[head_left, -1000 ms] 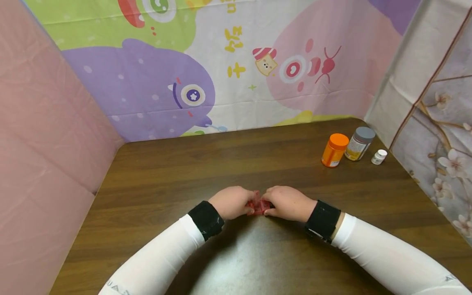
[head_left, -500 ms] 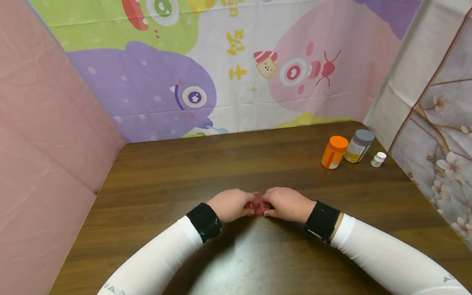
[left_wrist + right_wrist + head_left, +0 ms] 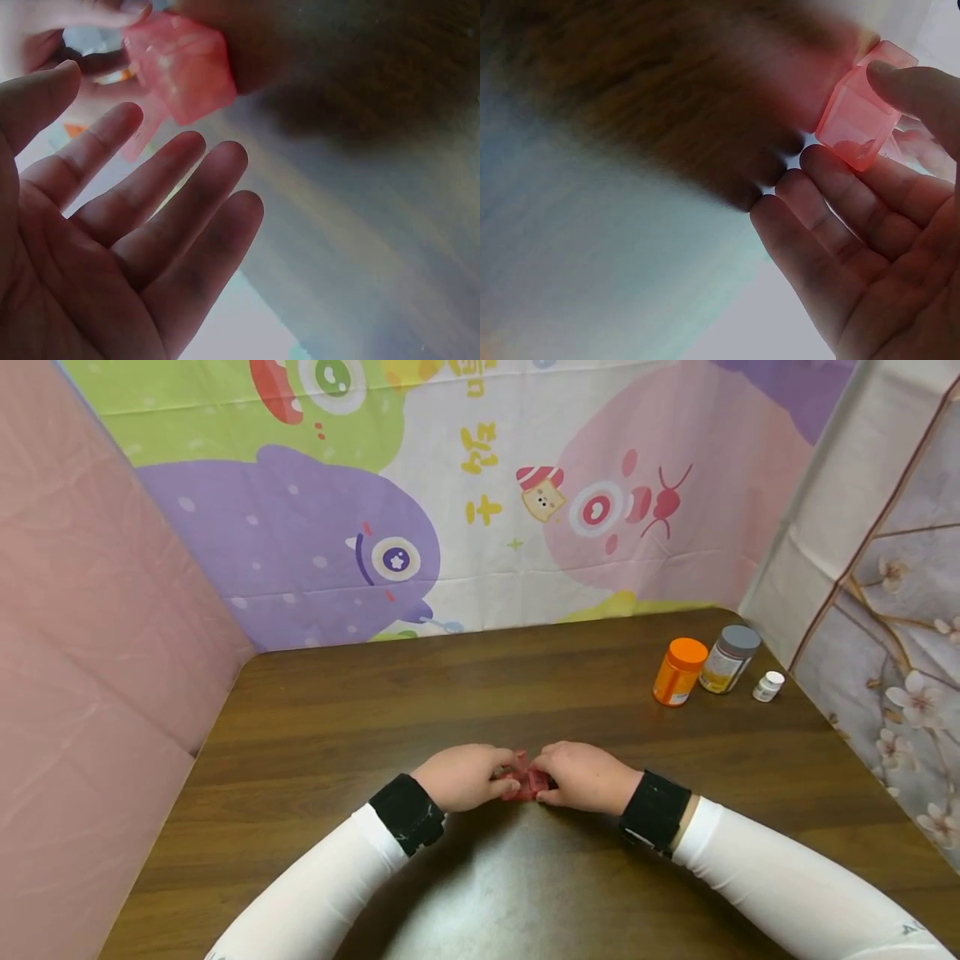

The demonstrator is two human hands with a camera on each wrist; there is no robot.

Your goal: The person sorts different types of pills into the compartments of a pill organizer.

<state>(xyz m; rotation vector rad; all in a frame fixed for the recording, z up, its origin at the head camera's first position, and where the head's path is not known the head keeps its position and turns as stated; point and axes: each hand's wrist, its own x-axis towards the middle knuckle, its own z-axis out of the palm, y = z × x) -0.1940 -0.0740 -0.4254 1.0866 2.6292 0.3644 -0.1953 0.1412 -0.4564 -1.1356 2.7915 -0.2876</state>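
Note:
A small translucent red plastic box (image 3: 536, 781) sits low at the front middle of the table, between the two hands. Thumb and fingers of my right hand (image 3: 588, 777) pinch its right side; the right wrist view shows the thumb on top of the box (image 3: 859, 116) and a finger beneath. My left hand (image 3: 459, 778) is beside the left end, fingers spread and loosely extended. In the left wrist view the left palm (image 3: 82, 270) holds nothing, and a flap-like red part of the box (image 3: 184, 71) lies near its fingertips. The contents cannot be made out.
Toward the back right of the brown wooden table (image 3: 405, 693) stand an orange bottle (image 3: 678, 673), a grey-lidded jar (image 3: 729, 660) and a small white bottle (image 3: 768, 687). A cartoon-printed cloth (image 3: 487, 568) hangs along the back, with pink and floral cloths at the sides.
The left hand's fingers have loosened from the red box, and that hand has drawn slightly left. My right hand keeps its pinch and has barely moved.

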